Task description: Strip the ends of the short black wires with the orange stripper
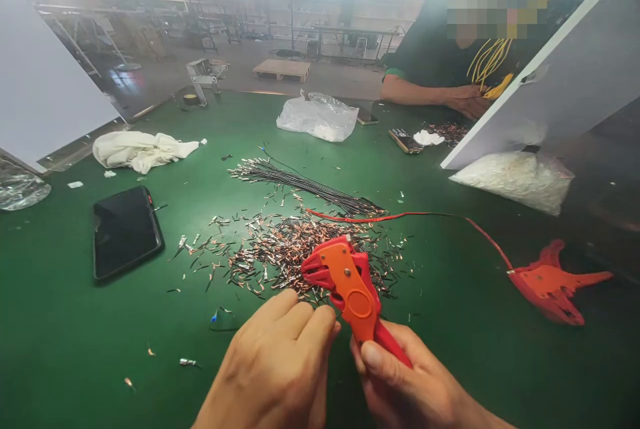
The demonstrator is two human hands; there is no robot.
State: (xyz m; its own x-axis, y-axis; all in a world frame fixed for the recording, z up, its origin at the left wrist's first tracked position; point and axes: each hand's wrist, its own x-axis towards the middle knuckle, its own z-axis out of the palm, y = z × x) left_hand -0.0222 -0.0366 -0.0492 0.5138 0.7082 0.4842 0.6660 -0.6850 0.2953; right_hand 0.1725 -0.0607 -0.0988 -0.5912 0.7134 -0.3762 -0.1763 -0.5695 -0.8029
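My right hand [407, 375] is wrapped round the handle of a red and orange wire stripper [359, 305], its head tilted up to the left. Close beside the tool, my left hand [280, 355] is closed, knuckles up; whatever its fingers hold is hidden behind them. Beyond both hands lies a heap of short wire offcuts [280, 249], copper and black with some metal terminals. Behind the heap rests a bundle of black wires [305, 185] with metal ends. A second red wire stripper [550, 282] lies at the right, a red cord [420, 214] running from it towards the heap.
On the green table [60, 329] lie a black phone [127, 232], a white cloth [143, 151], a clear plastic bag [320, 115] and a filled bag [515, 179]. White panels [545, 62] stand at both sides. Across the table, a person's hands [473, 102] are near yellow wires.
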